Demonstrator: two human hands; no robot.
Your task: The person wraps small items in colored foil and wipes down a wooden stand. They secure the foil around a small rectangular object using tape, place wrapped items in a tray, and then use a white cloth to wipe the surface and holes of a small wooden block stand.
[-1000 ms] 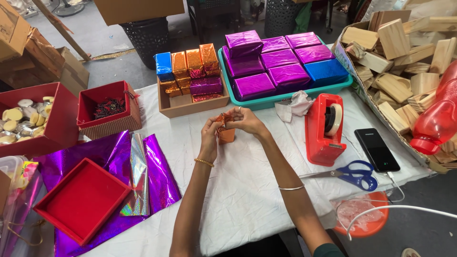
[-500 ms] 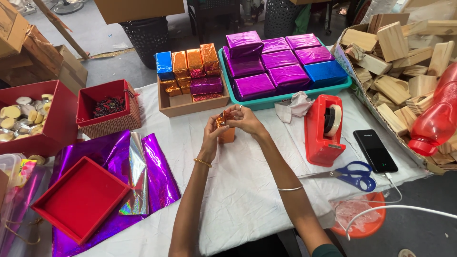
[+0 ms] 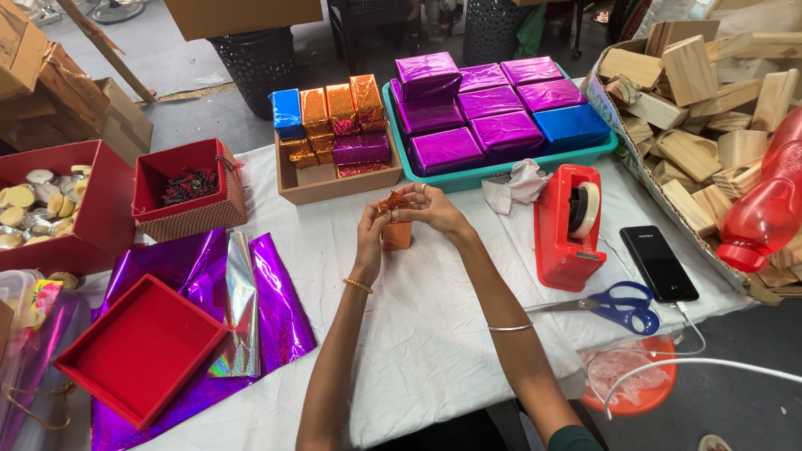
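Little has moved in the last second: both hands are still working at bench centre, the left hand (image 3: pixel 372 238) and right hand (image 3: pixel 434 209) each keeping a closed grip on one small orange foil-wrapped box (image 3: pixel 396 227), raised just above the white cloth-covered bench (image 3: pixel 434 334). At twelve o'clock, a teal tray (image 3: pixel 501 167) is carrying six wrapped parcels, five purple and one blue. At three o'clock are sitting one red tape dispenser (image 3: pixel 568 230), one black phone (image 3: pixel 658 262) and one pair of blue scissors (image 3: pixel 614 302). Purple foil sheets (image 3: pixel 276 309) are lying at eight o'clock. Grey concrete flooring is showing beyond.
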